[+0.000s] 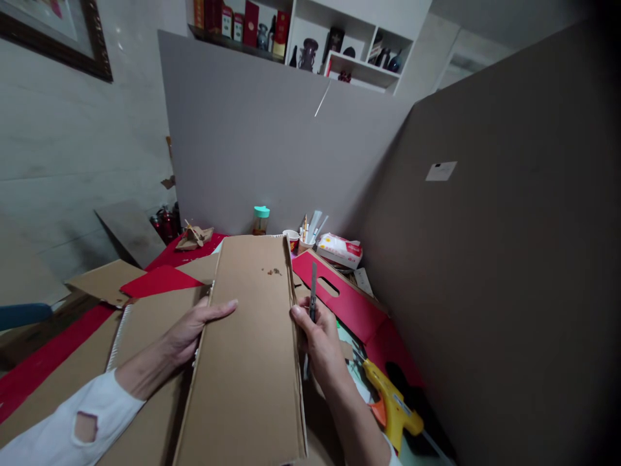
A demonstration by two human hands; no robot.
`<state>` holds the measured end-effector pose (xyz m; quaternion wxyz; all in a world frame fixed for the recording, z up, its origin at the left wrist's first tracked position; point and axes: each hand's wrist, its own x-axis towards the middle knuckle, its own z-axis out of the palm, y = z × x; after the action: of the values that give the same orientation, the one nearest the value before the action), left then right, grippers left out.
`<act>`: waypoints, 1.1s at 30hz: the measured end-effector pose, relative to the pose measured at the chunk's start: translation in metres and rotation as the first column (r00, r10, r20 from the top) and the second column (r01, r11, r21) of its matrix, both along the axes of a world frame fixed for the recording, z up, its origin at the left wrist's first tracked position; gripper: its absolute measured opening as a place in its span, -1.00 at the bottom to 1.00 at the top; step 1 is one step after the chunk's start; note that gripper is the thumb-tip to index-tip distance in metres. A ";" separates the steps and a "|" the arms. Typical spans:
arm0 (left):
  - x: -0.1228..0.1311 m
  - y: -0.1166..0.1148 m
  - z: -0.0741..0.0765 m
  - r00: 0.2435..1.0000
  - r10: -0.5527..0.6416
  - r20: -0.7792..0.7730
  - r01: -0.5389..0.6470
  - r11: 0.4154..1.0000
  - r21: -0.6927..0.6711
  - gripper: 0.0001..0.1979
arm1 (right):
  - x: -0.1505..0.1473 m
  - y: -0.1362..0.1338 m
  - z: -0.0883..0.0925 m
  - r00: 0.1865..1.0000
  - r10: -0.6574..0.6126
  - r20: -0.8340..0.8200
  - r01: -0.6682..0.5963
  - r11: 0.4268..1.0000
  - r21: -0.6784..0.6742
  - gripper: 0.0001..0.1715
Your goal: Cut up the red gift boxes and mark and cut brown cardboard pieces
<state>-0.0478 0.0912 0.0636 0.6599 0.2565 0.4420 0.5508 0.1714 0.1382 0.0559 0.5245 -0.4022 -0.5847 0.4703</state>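
A long brown cardboard panel point(250, 343) lies lengthwise in front of me. My left hand point(194, 327) rests on its left edge with the thumb stretched across the top and the fingers under or beside it. My right hand point(317, 340) is closed around a thin utility knife point(312, 298), whose blade points up along the panel's right edge.
More cardboard sheets point(104, 278) and red paper point(158, 279) lie to the left. A red box with a handle slot point(339, 301) and a yellow glue gun point(392, 404) sit to the right. A green-capped bottle point(261, 220), a pen cup point(306, 243) and a tissue pack point(339, 250) stand at the back. Grey partition boards point(272, 142) close off the back and right.
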 end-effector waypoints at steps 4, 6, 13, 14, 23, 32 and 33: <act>0.000 0.000 0.000 1.000 -0.008 0.001 0.008 1.000 0.005 0.00 | 0.002 0.000 0.001 0.999 0.037 -0.026 -0.038 0.997 -0.066 -0.70; 0.001 -0.001 0.001 1.000 -0.013 0.001 0.013 1.000 0.011 0.02 | 0.003 0.000 0.004 0.999 0.042 -0.034 -0.044 0.996 -0.081 -0.70; 0.001 -0.001 0.000 0.999 -0.034 0.007 0.034 0.999 0.035 -0.01 | 0.004 -0.005 0.013 0.999 0.033 -0.007 -0.033 0.997 -0.064 -0.73; 0.000 0.000 0.000 0.999 -0.038 0.008 0.038 0.999 0.037 -0.03 | 0.004 -0.005 0.015 0.999 0.039 0.001 -0.039 0.998 -0.058 -0.75; -0.002 0.001 -0.005 0.992 -0.114 -0.053 0.119 0.988 0.096 -0.22 | -0.002 -0.007 0.018 0.984 0.160 0.079 -0.167 0.981 0.095 -0.68; -0.020 0.004 0.012 0.927 0.066 -0.368 0.035 0.964 0.262 -0.56 | 0.032 0.016 0.022 0.960 -0.270 -0.080 0.280 0.943 0.178 -0.59; -0.025 -0.001 0.016 0.902 0.082 -0.424 0.033 0.966 0.257 -0.57 | 0.038 0.019 0.023 0.943 -0.314 -0.107 0.329 0.928 0.176 -0.58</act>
<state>-0.0731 0.0902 0.0795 0.4998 0.4498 0.5045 0.5417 0.2090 0.1576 0.0791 0.6528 -0.4218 -0.5328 0.3347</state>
